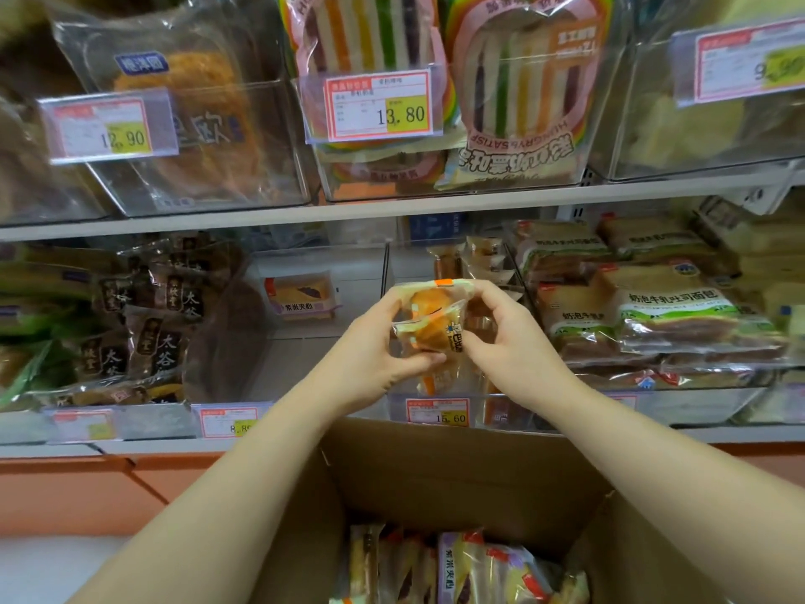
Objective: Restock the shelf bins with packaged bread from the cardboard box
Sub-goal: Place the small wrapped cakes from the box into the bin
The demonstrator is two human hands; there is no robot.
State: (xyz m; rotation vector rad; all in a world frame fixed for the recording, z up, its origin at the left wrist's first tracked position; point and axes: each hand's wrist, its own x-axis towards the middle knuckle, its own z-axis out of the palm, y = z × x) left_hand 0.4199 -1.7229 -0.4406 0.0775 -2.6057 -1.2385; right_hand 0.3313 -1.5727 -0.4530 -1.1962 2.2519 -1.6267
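Site was a shop, bread aisle. Landmark: the 13.80 tag, a printed red-and-yellow price label clipped to a clear bin. Similar labels hung left of it (12.90 tag), far right of it (9-something tag) and below it (15.60 tag). Bins stood in rows on white shelves beside and below the tag, stocked with factory-wrapped bread, several of one kind together. Lower still, an open box held more packs.
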